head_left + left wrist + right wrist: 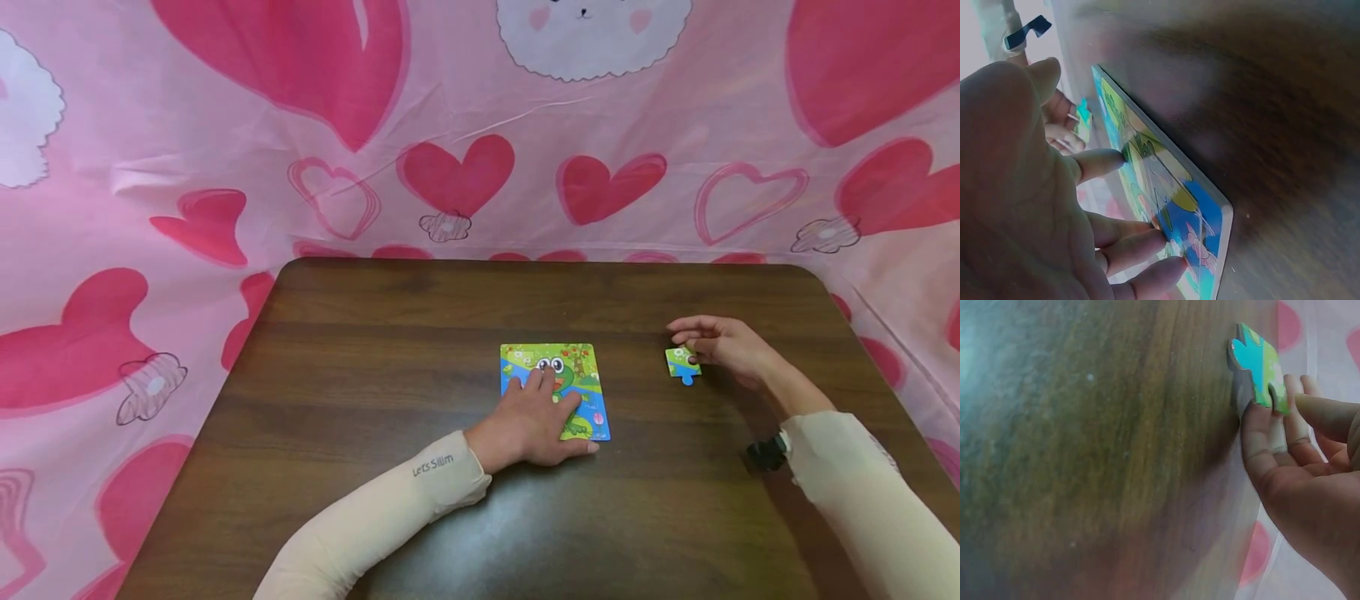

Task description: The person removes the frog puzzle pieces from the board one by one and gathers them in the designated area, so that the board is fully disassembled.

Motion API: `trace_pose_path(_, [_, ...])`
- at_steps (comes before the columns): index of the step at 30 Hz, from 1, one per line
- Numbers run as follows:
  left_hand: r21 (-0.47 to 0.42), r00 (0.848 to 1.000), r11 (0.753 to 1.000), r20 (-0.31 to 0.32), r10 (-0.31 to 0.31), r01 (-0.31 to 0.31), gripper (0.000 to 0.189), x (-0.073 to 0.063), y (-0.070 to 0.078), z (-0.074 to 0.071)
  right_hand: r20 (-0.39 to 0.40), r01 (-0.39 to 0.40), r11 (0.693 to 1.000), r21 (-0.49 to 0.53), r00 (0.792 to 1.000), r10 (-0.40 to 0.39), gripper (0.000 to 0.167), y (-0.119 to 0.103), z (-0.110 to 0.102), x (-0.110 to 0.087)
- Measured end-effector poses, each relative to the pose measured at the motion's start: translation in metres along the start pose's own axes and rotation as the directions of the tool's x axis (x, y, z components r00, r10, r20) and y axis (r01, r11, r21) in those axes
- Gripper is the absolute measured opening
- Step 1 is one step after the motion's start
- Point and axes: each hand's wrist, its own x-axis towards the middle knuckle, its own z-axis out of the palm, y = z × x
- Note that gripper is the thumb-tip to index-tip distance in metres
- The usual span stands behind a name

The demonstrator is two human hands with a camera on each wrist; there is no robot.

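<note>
A square frog puzzle board [588,375] in green and blue lies near the middle of the table. My left hand [528,421] rests on it with fingers spread and fingertips on its picture; the hand covers part of the frog. The left wrist view shows these fingertips on the glossy face of the puzzle board [1175,187]. To the right, my right hand [731,350] pinches a small jigsaw piece [681,364], green above and blue below with a blue tab. In the right wrist view the jigsaw piece [1260,365] is at the fingertips, close over the table.
The dark wood-grain table [360,333] has rounded far corners. Pink cloth [465,100] printed with hearts hangs behind it and along both sides. A dark band [767,454] is on the right wrist.
</note>
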Motion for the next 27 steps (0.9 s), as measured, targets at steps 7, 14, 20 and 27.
trace_pose_path(7, [0.006,1.0,1.0,-0.012,-0.005,0.005,0.074,0.0,0.001,0.0,-0.018,0.055,0.998,-0.006,0.998,-0.055,0.033,0.003,0.001,-0.007])
trace_pose_path(14, [0.01,1.0,1.0,-0.008,-0.006,0.006,0.076,0.001,0.001,0.0,-0.046,0.034,0.993,-0.114,0.998,-0.04,0.037,0.002,0.002,-0.012])
trace_pose_path(20, [0.028,1.0,1.0,-0.008,-0.009,0.009,0.077,0.001,0.0,0.001,-0.063,0.067,0.985,-0.159,0.995,-0.077,0.037,-0.002,0.004,-0.014])
trace_pose_path(27, [0.024,1.0,1.0,-0.01,-0.007,0.007,0.076,0.0,0.001,0.002,-0.086,0.058,0.984,-0.168,0.994,-0.074,0.036,-0.003,0.001,-0.019])
